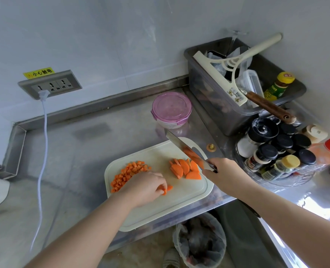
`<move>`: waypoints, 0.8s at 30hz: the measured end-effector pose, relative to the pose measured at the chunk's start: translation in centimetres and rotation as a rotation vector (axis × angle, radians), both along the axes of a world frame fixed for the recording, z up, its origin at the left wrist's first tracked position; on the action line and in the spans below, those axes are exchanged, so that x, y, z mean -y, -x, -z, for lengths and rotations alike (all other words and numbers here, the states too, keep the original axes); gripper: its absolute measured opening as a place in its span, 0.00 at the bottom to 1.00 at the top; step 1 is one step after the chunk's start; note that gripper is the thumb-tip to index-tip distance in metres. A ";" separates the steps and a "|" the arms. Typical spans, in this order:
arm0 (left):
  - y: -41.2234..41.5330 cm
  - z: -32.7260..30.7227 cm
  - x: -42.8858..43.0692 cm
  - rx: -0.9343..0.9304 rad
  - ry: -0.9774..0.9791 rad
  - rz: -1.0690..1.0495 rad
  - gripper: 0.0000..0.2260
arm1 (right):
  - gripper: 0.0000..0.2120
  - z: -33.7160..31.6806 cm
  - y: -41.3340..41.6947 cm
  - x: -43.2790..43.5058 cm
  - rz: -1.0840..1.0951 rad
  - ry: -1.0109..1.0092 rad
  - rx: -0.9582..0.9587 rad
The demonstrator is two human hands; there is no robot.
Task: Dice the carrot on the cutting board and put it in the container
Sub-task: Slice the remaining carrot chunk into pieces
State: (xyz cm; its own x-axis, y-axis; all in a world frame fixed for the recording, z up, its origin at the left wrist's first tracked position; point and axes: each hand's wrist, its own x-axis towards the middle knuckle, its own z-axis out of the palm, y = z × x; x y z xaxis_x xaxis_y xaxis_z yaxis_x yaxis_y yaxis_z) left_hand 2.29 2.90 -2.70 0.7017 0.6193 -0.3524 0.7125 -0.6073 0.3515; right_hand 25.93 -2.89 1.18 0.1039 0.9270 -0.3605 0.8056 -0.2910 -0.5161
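Left grip (146, 187) pinches a few small carrot pieces (166, 190) with curled fingertips near the middle of the cutting board (160, 211). Right grip (221, 173) is wrapped round the handle of a knife (183, 147), whose broad blade is lifted and tilted over the board's far right corner, with orange mirrored in the steel.

The carrot lies in two lots on the white board. A heap of small, bright orange dice (130, 174) sits at the left, partly under the left wrist. A loose stack of half-round slices (185, 168) lies at the right, just beside the knife hand.

The board rests on a steel bench (73, 171) and overhangs its near edge. Beyond it stands the round container (171, 110), clear-walled, its pink clip lid on; what it holds cannot be told.

To the right, a grey tub (218, 113) holds a cream squeegee (228, 74), a wooden-handled tool and a yellow-capped bottle (279, 86). A wire rack (276, 151) carries black-lidded spice jars. Below the bench, a lined waste bin (199, 240) holds dark scraps.
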 end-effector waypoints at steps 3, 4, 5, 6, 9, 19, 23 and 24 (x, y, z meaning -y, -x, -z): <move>-0.2 -0.1 0.2 -0.082 0.070 -0.013 0.07 | 0.09 -0.1 0.2 0.0 -0.001 0.000 -0.008; -0.3 0.0 0.0 -0.085 0.071 -0.040 0.07 | 0.09 -0.1 0.3 0.1 -0.004 0.003 -0.010; -0.5 0.0 -0.2 -0.081 0.062 -0.067 0.07 | 0.09 -0.1 0.4 0.1 -0.007 0.000 -0.009; -0.8 0.0 -0.4 -0.080 0.052 -0.088 0.07 | 0.09 -0.1 0.4 0.2 -0.009 0.000 -0.007; -1.5 0.4 -0.5 -0.133 0.052 -0.092 0.08 | 0.09 -0.2 0.4 0.3 -0.002 0.006 -0.009; -0.9 0.2 1.6 -0.183 -0.096 0.003 0.13 | 0.13 -1.7 0.9 1.2 -0.018 0.019 -0.057; -1.0 0.5 1.6 -0.153 -0.188 0.054 0.12 | 0.19 -2.3 1.9 2.0 -0.004 0.037 -0.101; -1.1 0.5 1.5 -0.146 -0.200 0.066 0.13 | 0.19 -2.1 2.0 2.3 0.006 0.053 -0.117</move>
State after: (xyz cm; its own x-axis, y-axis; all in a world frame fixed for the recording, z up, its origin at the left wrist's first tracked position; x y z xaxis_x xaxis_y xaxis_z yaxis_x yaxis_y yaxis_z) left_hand 3.35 1.38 -3.19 0.6935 0.6414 -0.3281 0.7034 -0.7013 0.1159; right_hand 23.89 -5.16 3.32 0.0635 0.9057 -0.4191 0.7393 -0.3247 -0.5899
